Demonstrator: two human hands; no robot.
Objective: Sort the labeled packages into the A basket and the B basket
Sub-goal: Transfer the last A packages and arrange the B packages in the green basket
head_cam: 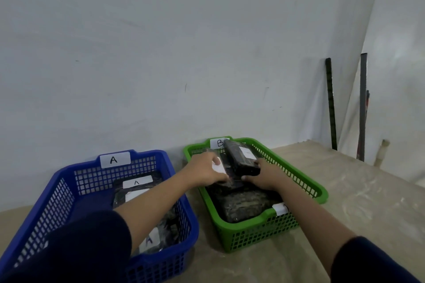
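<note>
Dark sleeves [76,246] filled the near edge of the view, both forearms reaching into the green B basket [250,232]. Over that basket the left hand [207,171] was closed on a dark wrapped package [224,173] with a white label, and the right hand [264,177] gripped a second black package [241,158], tilted up against the basket's far rim under its B tag [219,143]. More dark packages [241,207] lay on the basket's floor below them. Just left of the green basket stood the blue A basket [69,190], holding packages labelled A [137,182]. Both baskets sat on the beige counter [345,202] against a white wall [161,53].
</note>
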